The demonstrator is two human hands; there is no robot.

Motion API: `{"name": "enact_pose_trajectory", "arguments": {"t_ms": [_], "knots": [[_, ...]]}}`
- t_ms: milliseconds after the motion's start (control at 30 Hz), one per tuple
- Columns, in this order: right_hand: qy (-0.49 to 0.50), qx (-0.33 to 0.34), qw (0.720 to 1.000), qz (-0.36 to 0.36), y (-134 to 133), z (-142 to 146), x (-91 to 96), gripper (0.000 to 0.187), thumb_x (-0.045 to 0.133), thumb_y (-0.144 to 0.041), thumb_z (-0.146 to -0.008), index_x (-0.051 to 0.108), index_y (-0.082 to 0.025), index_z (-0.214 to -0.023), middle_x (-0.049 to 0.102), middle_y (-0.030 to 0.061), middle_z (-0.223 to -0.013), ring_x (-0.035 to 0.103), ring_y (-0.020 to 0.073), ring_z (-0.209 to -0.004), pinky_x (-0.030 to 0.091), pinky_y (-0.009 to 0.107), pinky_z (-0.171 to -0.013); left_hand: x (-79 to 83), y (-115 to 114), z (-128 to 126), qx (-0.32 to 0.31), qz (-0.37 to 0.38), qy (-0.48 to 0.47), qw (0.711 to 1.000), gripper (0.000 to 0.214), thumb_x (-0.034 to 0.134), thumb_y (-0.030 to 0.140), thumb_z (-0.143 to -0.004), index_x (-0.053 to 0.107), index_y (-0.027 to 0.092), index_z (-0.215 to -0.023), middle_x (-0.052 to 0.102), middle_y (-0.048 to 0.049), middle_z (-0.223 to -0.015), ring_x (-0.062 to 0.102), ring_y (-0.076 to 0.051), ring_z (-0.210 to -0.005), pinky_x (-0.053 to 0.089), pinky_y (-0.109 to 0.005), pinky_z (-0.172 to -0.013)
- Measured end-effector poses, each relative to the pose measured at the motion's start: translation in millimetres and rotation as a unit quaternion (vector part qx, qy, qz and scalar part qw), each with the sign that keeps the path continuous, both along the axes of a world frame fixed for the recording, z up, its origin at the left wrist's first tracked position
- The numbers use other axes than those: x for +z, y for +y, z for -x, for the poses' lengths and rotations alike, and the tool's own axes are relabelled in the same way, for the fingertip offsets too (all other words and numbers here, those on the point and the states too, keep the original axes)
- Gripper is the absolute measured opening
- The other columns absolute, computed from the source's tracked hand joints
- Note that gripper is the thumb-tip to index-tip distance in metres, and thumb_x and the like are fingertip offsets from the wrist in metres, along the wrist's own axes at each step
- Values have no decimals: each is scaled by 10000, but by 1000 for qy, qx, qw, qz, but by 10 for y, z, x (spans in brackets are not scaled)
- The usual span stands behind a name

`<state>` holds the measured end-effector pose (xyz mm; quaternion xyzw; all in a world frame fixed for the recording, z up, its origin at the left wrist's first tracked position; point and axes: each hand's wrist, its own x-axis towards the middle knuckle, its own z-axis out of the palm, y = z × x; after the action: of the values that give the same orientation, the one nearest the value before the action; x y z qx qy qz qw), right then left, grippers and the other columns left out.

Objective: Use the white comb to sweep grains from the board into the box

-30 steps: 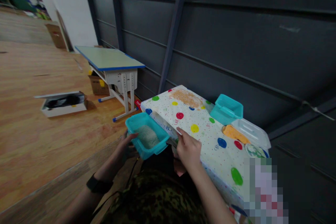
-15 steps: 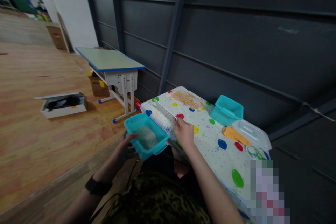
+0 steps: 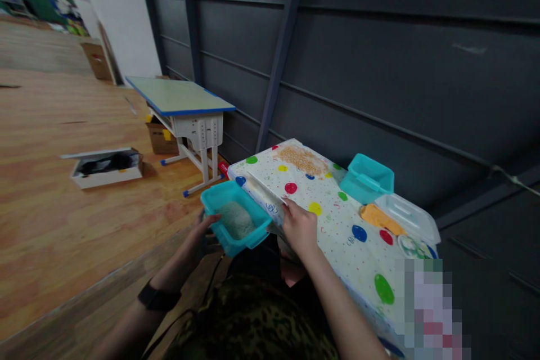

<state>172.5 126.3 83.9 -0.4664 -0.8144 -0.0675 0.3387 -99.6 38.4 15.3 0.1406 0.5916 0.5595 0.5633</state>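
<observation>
My left hand (image 3: 201, 236) grips the near left side of a turquoise plastic bin (image 3: 226, 240), thumb over its rim. The bin holds pale, rice-like grains (image 3: 237, 219) and is held against the table's near left edge. In my right hand (image 3: 300, 228) is a thin white strip (image 3: 265, 187), gripped at its near end. The strip stands on edge over the tabletop, close beside the bin, with some pale grains along its bin side. A spread of yellow-tan kernels (image 3: 301, 160) lies at the table's far end.
The table (image 3: 333, 236) has a white cover with coloured balloons. A second turquoise bin (image 3: 366, 180), an orange cloth (image 3: 382, 219) and a clear lid (image 3: 415, 219) are along its right side. A desk (image 3: 181, 95) and an open white box (image 3: 109, 174) stand to the left. A dark panelled wall is behind.
My right hand has drawn the white strip slightly down towards the bin and the table edge, tilting it so its slots no longer show. My left hand and the bin stay nearly still.
</observation>
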Motion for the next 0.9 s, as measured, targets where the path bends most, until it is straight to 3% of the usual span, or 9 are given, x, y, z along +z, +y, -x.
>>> {"name": "enact_pose_trajectory", "arguments": {"t_ms": [300,500,700,900], "knots": [[34,31,994,-98,-272,-110,-106,334,660,-60,-1024,927,-197,-1172,916,65,-874,853,193,-680,616,224,-685,-36,-20,37,-11,-14,-4,1000,920,914,468,-941,456,388,-1735,750,-59,-1087,768,-248,-699,703,-406,-623],[23,43,995,-87,-476,-120,-112,415,587,-65,-1037,929,-213,-1218,924,72,-907,862,189,-713,659,227,-749,-58,-30,36,-12,-22,-15,1000,1033,983,495,-885,438,389,-1756,718,-29,-1020,774,-258,-715,703,-411,-639],[34,12,997,-71,-415,-80,-65,384,593,-94,-1037,935,-205,-1172,920,78,-885,863,198,-713,646,230,-717,-17,-28,12,-7,-23,-3,1000,966,949,472,-913,469,382,-1747,732,-38,-1033,769,-249,-700,711,-421,-639],[38,56,994,-89,-461,-109,-106,406,553,-87,-1068,922,-211,-1180,920,73,-902,847,190,-700,636,232,-745,-42,-5,9,-2,-12,-15,1000,1009,940,457,-913,428,363,-1778,718,-41,-994,761,-262,-698,696,-404,-613]]}}
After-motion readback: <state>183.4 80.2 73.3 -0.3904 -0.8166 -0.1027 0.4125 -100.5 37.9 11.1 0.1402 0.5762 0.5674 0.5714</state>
